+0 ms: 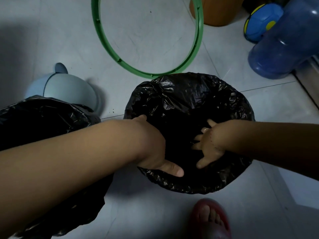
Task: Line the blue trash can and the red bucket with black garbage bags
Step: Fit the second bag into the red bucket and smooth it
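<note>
The crumpled black plastic garbage bag sits open-mouthed at the middle of the grey tiled floor, its edge folded outward so that the vessel under it is wholly covered. Both hands reach inside it, apart. The right hand presses the inner wall with fingers splayed, a ring on one. The left hand shows an outstretched thumb; its fingers are lost in the dark, so its grip cannot be told. The left forearm crosses a second black garbage bag, beside a pale blue rounded plastic trash can. A green plastic hoop lies just beyond the far rim. Further off stand an orange container, a blue-and-yellow ball and a blue water jug. A foot in a red sandal stands near.
</note>
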